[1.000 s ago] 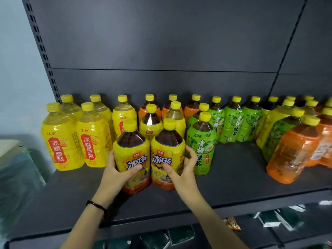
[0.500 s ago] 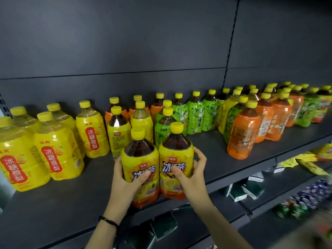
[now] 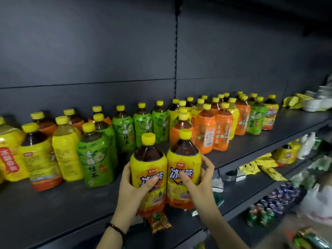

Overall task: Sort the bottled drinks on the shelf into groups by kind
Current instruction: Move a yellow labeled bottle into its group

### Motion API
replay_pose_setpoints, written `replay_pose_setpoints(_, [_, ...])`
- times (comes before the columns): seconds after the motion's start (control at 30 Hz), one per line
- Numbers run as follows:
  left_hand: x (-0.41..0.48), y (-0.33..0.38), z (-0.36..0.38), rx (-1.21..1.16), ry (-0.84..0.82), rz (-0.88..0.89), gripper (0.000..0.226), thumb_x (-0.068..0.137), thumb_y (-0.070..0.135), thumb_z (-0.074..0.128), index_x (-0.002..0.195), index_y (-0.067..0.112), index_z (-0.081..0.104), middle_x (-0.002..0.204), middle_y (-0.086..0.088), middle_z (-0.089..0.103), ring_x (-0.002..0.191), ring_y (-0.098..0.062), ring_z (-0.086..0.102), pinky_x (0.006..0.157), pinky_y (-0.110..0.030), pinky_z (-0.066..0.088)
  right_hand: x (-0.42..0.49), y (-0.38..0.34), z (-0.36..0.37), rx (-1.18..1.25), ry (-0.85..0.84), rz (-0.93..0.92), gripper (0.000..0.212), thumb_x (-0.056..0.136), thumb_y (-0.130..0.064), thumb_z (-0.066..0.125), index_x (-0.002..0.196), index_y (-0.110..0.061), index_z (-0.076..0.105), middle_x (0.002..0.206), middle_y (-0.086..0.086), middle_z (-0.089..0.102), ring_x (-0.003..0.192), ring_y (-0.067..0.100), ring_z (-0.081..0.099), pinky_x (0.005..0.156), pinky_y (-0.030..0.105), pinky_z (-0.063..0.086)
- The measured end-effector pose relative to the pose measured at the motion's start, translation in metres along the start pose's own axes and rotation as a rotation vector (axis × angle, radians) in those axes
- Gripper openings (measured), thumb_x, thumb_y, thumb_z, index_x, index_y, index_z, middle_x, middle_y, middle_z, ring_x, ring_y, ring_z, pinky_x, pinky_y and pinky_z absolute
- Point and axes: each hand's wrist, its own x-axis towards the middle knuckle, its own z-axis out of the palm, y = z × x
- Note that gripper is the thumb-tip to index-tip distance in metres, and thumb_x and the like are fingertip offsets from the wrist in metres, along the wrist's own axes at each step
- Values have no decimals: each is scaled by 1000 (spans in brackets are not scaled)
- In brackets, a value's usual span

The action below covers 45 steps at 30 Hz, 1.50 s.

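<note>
Moved rightward along the shelf over the last second: two iced black tea bottles, upright and touching side by side, now right of the front green tea bottle instead of left of it. Seen from the head, with far more of the row to the right now in sight.

Held one per hand. Left hand, grip wrapped round the left iced tea bottle, thumb across the label. Right hand, grip clasped on the right iced tea bottle, thumb on the front, fingers curled round the far side. Bases level with the shelf's front lip; cannot tell whether resting or lifted clear.

Reads as a pair in transit, not yet placed. Matching iced tea bottles both ways: one standing iced tea bottle left of the front green tea bottle, another at the row's end far to its right. Orange bottles and green ones mixed between, so plenty left to sort.

Clear plastic, round-shouldered, narrowing to ribbed yellow screw caps. Dark brown tea showing above glossy shrink sleeves, yellow fading to orange at the base. Slick, faintly crinkled film, probably slippery.
</note>
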Motion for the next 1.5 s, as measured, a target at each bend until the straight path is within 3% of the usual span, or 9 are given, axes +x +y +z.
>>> replay_pose_setpoints(0.5, [37, -40, 236, -51, 44, 14, 72, 56, 35, 86, 116, 46, 49, 117, 10, 63, 96, -3, 66, 76, -29, 58, 117, 0, -202, -66, 23, 44, 79, 62, -47, 77, 123, -61, 28, 135, 2, 47, 116, 15, 58, 90, 48, 54])
replay_pose_setpoints(0.63, [67, -60, 269, -108, 39, -5, 81, 60, 30, 88, 131, 31, 48, 120, 1, 64, 96, -10, 68, 69, -27, 58, 153, 12, -226, -79, 18, 29, 85, 60, -56, 80, 127, -58, 30, 135, 0, 48, 116, 15, 58, 89, 48, 55])
replay_pose_setpoints(0.83, [109, -82, 317, -5, 25, 48, 92, 49, 51, 84, 131, 45, 43, 128, 11, 58, 105, -3, 63, 87, -36, 56, 203, 26, -268, -101, 42, 2, 81, 61, -57, 78, 128, -55, 32, 134, -4, 47, 115, 13, 58, 86, 43, 57])
replay_pose_setpoints(0.97, [122, -96, 348, 89, 84, 103, 82, 47, 60, 80, 118, 61, 40, 125, 37, 37, 113, 14, 48, 91, -22, 48, 231, 40, -298, -99, 8, 8, 76, 74, -34, 71, 133, -49, 26, 137, -5, 45, 115, 6, 57, 87, 35, 56])
replay_pose_setpoints(1.13, [129, -108, 391, 198, 163, 95, 93, 42, 64, 75, 126, 42, 40, 121, 18, 33, 115, 6, 41, 89, -13, 39, 268, 57, -331, -113, -43, 22, 86, 69, -60, 73, 135, -54, 17, 141, -18, 38, 124, 0, 48, 98, 29, 49])
replay_pose_setpoints(1.2, [131, -113, 414, 158, 205, 97, 97, 44, 57, 78, 128, 35, 34, 128, 7, 36, 119, -7, 45, 93, -23, 46, 285, 59, -344, -134, -95, 35, 80, 75, -54, 71, 136, -55, 19, 139, -21, 39, 126, 1, 47, 97, 24, 50])
replay_pose_setpoints(1.27, [133, -118, 437, 128, 251, 128, 86, 47, 50, 82, 117, 39, 34, 129, -1, 42, 119, -16, 51, 95, -35, 50, 302, 65, -360, -218, -121, 15, 81, 76, -57, 68, 142, -53, 21, 141, -16, 39, 132, 5, 41, 103, 32, 46])
replay_pose_setpoints(1.37, [140, -123, 467, 201, 363, 165, 74, 50, 55, 79, 107, 38, 36, 119, 6, 44, 114, -15, 50, 92, -25, 47, 326, 72, -380, -283, -140, 12, 89, 74, -64, 65, 147, -45, 19, 146, -9, 35, 137, 11, 36, 109, 47, 40])
replay_pose_setpoints(1.5, [150, -120, 491, 547, 532, 206, 77, 59, 70, 71, 118, 26, 48, 114, 11, 44, 115, -12, 39, 98, -31, 36, 348, 78, -392, -319, -147, 14, 94, 73, -62, 64, 150, -40, 16, 150, -9, 31, 139, 12, 32, 110, 48, 38])
